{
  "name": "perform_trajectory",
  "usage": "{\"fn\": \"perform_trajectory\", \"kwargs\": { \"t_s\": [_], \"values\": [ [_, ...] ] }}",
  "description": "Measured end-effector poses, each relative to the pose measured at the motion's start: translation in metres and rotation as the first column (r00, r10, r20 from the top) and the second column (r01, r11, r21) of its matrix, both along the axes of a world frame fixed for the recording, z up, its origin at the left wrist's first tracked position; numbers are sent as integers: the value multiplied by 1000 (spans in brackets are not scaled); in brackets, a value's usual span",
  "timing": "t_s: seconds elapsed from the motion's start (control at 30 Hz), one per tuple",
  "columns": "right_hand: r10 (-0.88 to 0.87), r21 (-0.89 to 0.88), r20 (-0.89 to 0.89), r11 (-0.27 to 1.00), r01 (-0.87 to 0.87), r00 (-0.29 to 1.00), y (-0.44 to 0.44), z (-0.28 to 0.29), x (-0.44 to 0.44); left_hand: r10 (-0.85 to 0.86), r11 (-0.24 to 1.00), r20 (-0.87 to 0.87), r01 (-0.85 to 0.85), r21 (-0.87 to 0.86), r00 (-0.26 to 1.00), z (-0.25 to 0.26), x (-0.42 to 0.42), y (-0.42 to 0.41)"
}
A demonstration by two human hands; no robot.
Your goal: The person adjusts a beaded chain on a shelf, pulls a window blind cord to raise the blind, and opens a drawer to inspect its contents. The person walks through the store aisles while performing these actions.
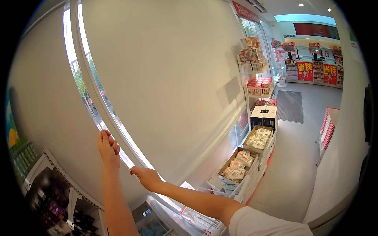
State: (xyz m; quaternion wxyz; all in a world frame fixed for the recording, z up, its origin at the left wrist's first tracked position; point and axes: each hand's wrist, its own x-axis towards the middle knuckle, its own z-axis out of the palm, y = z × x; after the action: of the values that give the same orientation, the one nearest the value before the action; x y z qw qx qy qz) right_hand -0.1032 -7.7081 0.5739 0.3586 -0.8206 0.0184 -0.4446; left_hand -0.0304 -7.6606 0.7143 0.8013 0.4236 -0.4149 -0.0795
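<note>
My left hand (108, 146) is raised and closed on the bead chain (126, 159) of a roller blind, in front of the narrow gap beside the window post (103, 94). Lower and to the right, my right hand (145, 176) pinches the same chain with its fingers closed. A large cream roller blind (165, 76) hangs to the right of the post, its bottom bar slanting across the view. Another pale blind (50, 97) covers the area left of the post. Daylight and trees show through the gaps between them.
Shelves with dark bottles (56, 203) stand at the lower left, by a glass-topped chest (153, 221). Open cartons of packets (236, 168) line the window, below a wire rack of boxes (260, 88). A striped stack (328, 129) is at the right; a counter with screens (314, 72) stands far back.
</note>
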Motion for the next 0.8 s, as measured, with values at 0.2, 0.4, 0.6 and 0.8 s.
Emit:
{"fn": "perform_trajectory", "kwargs": {
  "t_s": [0.2, 0.4, 0.6, 0.8],
  "values": [
    [56, -60, -217, 996, -70, 975, 3, -57, -23, -36, 999, -80, 39, 36, 996, -70, -9, 14],
    [109, -102, -541, 976, -193, 834, 10, -122, -55, -15, 994, -199, 36, 105, 980, -172, -29, 30],
    [-10, -256, -840, 889, -380, 542, 2, -182, -76, -26, 962, -304, 107, 253, 952, -272, -65, 60],
    [688, 713, -252, 607, -350, 681, -25, -83, -42, -52, 926, -286, 153, 344, 957, -290, -103, 87]
  ]
}}
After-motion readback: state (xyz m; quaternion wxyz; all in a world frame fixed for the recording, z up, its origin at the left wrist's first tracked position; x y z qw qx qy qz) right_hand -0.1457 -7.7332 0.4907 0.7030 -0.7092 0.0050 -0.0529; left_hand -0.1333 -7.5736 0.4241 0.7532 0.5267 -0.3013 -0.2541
